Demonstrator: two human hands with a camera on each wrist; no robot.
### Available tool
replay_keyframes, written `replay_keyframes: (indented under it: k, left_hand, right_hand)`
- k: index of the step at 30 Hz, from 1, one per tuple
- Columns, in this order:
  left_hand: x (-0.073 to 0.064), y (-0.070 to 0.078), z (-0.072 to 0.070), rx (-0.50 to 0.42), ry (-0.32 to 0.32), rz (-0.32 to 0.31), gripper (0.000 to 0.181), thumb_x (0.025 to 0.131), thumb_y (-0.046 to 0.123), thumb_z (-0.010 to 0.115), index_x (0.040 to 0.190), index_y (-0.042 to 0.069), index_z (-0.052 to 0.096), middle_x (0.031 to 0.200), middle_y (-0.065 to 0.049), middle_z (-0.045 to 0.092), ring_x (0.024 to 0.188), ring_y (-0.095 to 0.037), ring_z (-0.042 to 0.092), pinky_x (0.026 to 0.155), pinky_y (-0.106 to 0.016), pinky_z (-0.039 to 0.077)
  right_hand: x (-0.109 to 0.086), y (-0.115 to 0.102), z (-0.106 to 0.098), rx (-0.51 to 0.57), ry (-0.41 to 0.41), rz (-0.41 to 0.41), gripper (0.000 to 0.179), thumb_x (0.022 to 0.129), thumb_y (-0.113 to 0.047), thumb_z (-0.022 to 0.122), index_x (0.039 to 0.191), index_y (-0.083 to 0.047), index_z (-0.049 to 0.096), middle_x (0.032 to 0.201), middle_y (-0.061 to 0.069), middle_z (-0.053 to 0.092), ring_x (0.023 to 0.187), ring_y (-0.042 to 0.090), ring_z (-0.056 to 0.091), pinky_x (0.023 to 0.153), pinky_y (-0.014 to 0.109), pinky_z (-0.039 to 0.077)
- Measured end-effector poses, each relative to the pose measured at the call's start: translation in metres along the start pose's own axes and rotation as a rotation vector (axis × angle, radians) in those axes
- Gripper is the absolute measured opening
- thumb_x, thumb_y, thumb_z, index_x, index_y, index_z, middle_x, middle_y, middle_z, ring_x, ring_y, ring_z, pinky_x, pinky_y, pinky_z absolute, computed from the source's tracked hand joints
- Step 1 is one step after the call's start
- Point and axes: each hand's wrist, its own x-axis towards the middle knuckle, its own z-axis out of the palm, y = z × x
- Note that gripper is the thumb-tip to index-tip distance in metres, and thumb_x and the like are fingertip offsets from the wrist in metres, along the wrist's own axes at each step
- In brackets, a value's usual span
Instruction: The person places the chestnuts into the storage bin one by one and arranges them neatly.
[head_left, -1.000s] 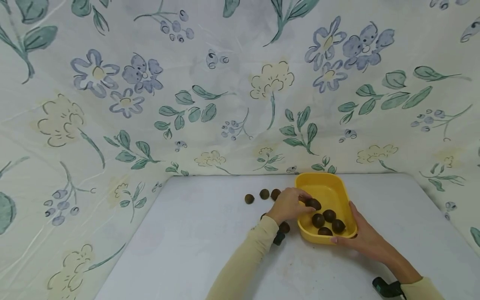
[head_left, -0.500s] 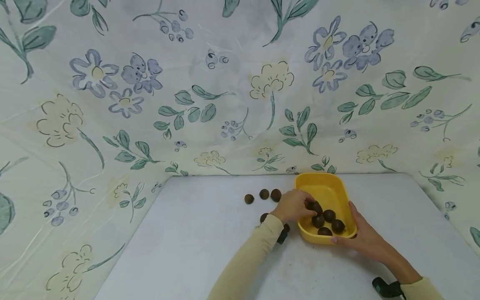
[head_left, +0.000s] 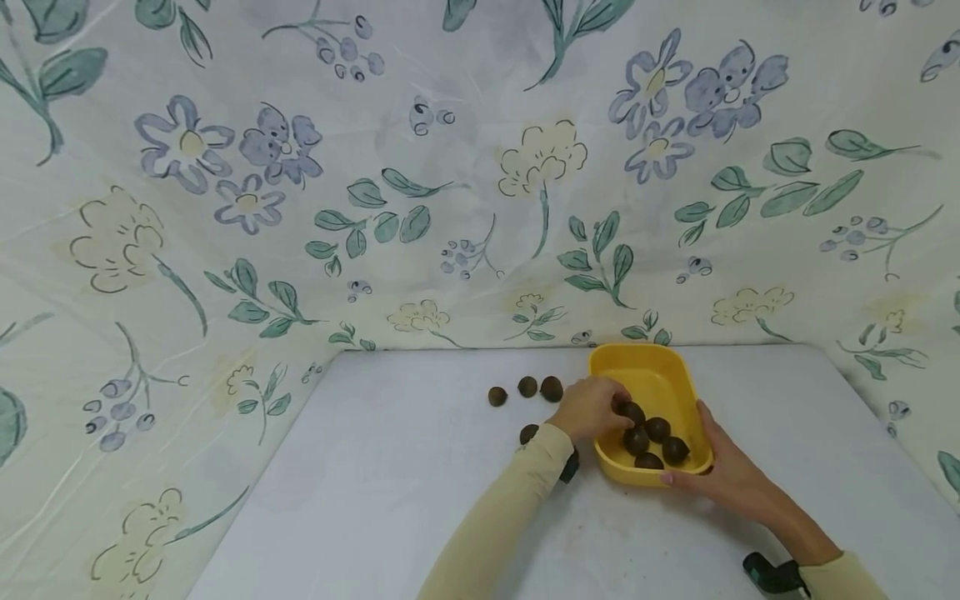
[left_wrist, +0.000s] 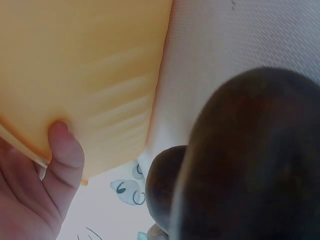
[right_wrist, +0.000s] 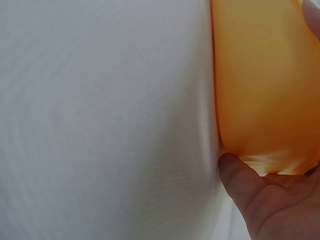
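In the head view my left hand (head_left: 592, 408) reaches over the left rim of a yellow plastic tray (head_left: 637, 358). Its fingers hold a dark brown, round, nut-like ball (head_left: 632, 413), close over the others in the tray. Several such balls (head_left: 675, 451) lie at the tray's near end. My right hand (head_left: 738, 479) grips the near right corner, thumb at the front and fingers along the side. The left wrist view has my left thumb (left_wrist: 67, 152) against the tray wall (left_wrist: 115, 75). In the right wrist view, my right hand (right_wrist: 280, 200) holds the tray's outside (right_wrist: 270, 75).
More brown balls (head_left: 528, 387) lie in a loose row left of the tray on the white table (head_left: 405, 467). Another ball (head_left: 528, 434) sits beside the left sleeve. A black wrist device (head_left: 772, 575) is at the right cuff. Flowered cloth (head_left: 480, 167) hangs behind.
My left hand has moved slightly right and lowered the held ball toward those at the tray's near end. The right hand keeps its grip on the tray.
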Motion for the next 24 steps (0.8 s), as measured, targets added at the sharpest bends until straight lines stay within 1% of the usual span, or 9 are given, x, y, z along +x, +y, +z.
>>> replay_keyframes:
  k: [6, 14, 20, 24]
  left_hand:
    - [0.0026, 0.0017, 0.0017, 0.058, -0.023, 0.008, 0.032, 0.087, 0.037, 0.084, 0.115, 0.023, 0.078, 0.108, 0.011, 0.078, 0.088, -0.004, 0.063, 0.085, -0.021, 0.054]
    - [0.0040, 0.0036, 0.0017, 0.100, -0.035, 0.028, 0.031, 0.086, 0.037, 0.085, 0.113, 0.024, 0.079, 0.104, 0.013, 0.078, 0.086, -0.003, 0.063, 0.081, -0.021, 0.053]
    - [0.0035, 0.0030, 0.0034, 0.103, -0.047, 0.023, 0.032, 0.085, 0.038, 0.086, 0.113, 0.025, 0.079, 0.102, 0.014, 0.078, 0.084, -0.002, 0.062, 0.080, -0.021, 0.053]
    - [0.0032, 0.0019, 0.0041, 0.100, -0.056, 0.026, 0.031, 0.085, 0.037, 0.086, 0.113, 0.024, 0.079, 0.101, 0.014, 0.077, 0.083, -0.003, 0.061, 0.080, -0.022, 0.053]
  right_hand:
    - [-0.0005, -0.0005, 0.0014, -0.011, -0.002, 0.021, 0.134, 0.082, -0.052, 0.082, 0.165, -0.010, -0.014, 0.170, 0.032, 0.006, 0.152, 0.058, 0.019, 0.116, 0.076, 0.024]
    - [0.0002, 0.0002, 0.0010, -0.003, -0.004, 0.011, 0.133, 0.083, -0.051, 0.082, 0.165, -0.009, -0.015, 0.171, 0.032, 0.004, 0.152, 0.058, 0.018, 0.116, 0.077, 0.023]
    - [-0.0004, -0.0002, 0.0017, -0.015, -0.010, 0.023, 0.134, 0.083, -0.051, 0.082, 0.164, -0.006, -0.014, 0.170, 0.033, 0.005, 0.152, 0.059, 0.018, 0.117, 0.075, 0.024]
    - [0.0005, 0.0001, 0.0018, -0.016, -0.011, 0.025, 0.134, 0.083, -0.051, 0.082, 0.164, -0.006, -0.015, 0.169, 0.034, 0.004, 0.151, 0.059, 0.018, 0.116, 0.076, 0.024]
